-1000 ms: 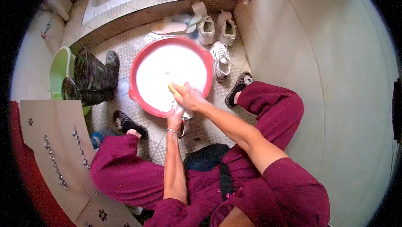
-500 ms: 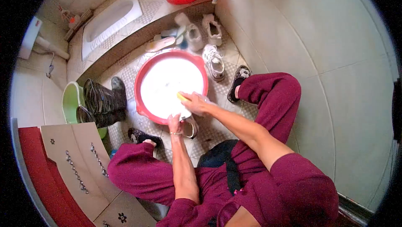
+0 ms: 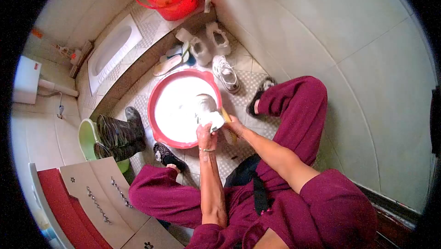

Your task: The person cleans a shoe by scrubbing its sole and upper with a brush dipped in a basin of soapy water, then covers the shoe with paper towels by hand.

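Over the near right side of a red basin, my left hand grips a pale shoe, tilted above the bright white contents. My right hand is closed around a yellow brush, held upright against the shoe's right end. The brush's working side is hidden from me. Partly covered by my right hand, another beige shoe rests on the floor. A white laced sneaker stands just right of the basin.
Beyond the basin are two white shoes and several insoles. Dark boots lean by a green tub on the left. A red bucket stands on the raised step near a squat toilet. A cabinet is at lower left.
The shoe has been lifted and turned, so more of it shows above the basin. My right hand has drawn right with the brush, now upright. The view has shifted.
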